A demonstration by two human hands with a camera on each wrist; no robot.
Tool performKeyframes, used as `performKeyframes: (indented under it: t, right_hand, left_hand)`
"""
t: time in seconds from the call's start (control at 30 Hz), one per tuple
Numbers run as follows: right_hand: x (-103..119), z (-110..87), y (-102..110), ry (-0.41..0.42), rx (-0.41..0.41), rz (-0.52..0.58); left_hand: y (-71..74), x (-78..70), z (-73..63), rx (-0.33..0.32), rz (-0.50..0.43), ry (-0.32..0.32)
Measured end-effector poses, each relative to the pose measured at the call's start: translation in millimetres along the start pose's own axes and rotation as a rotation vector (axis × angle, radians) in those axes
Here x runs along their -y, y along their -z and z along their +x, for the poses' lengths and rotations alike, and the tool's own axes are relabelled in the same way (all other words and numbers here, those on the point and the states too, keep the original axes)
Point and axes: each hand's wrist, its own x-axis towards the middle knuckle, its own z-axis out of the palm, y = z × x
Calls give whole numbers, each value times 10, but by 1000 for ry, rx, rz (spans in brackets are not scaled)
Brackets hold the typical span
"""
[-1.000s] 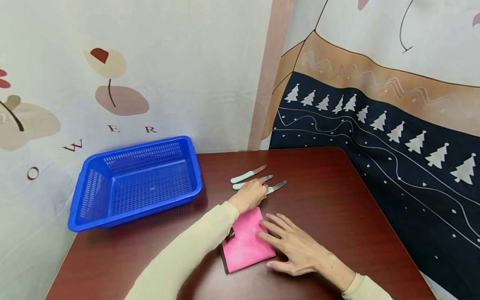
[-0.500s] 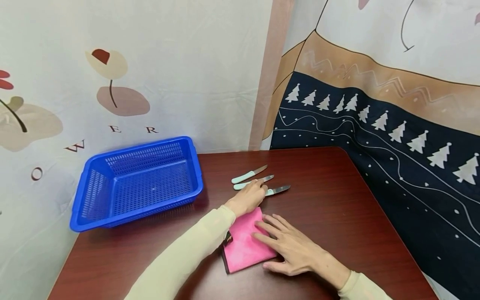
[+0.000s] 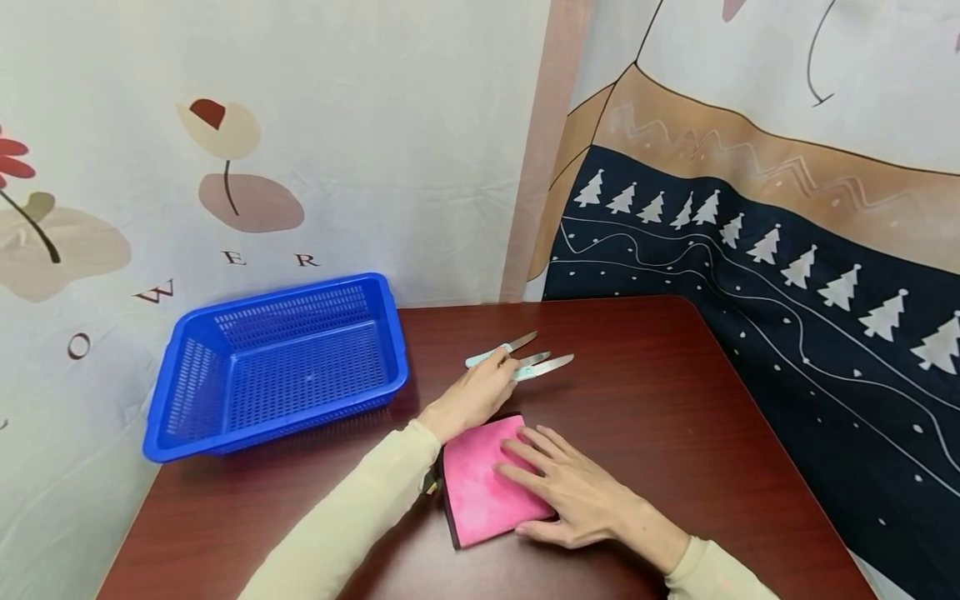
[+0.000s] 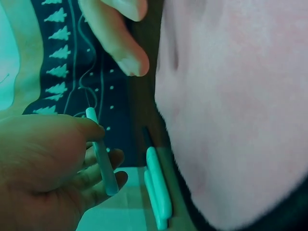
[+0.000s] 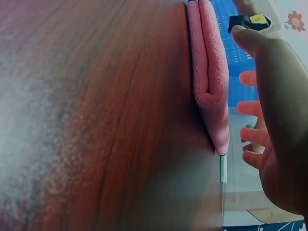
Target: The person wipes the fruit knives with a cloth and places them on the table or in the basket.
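My left hand (image 3: pixel 474 393) pinches a small knife with a mint-green handle (image 4: pixel 103 156); its blade (image 3: pixel 557 364) points right. In the left wrist view this knife is off the table, between thumb and fingers. Two similar knives (image 4: pixel 158 185) lie side by side beyond the hand, partly hidden by it in the head view. A folded pink towel (image 3: pixel 480 492) with a dark edge lies nearer, in front of me. My right hand (image 3: pixel 577 492) is spread over its right side, fingers extended; in the right wrist view a gap shows between fingers and towel.
A blue perforated plastic basket (image 3: pixel 300 367) stands at the left back of the dark red wooden table (image 3: pixel 637 400). Printed fabric hangs behind (image 3: pixel 420 167) and along the right side. A small black piece with a yellow label (image 5: pixel 248 21) sits at my left wrist.
My left hand has drawn back leftward from the knife group, lifting the nearest knife and turning its blade. The right hand has slid slightly left over the towel.
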Motion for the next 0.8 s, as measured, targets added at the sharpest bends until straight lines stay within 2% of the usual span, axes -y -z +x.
performKeyframes:
  t: [0.13, 0.3, 0.57, 0.8]
  right_hand:
    - [12, 37, -6, -5, 22, 3]
    - [22, 84, -25, -9, 42, 9]
    - [37, 197, -76, 2, 25, -39]
    - [63, 300, -143, -11, 63, -8]
  left_hand:
    - [99, 2, -128, -52, -17, 35]
    - [177, 13, -282, -110, -67, 35]
    - [310, -40, -502, -157, -81, 62]
    - [398, -76, -730, -171, -52, 79]
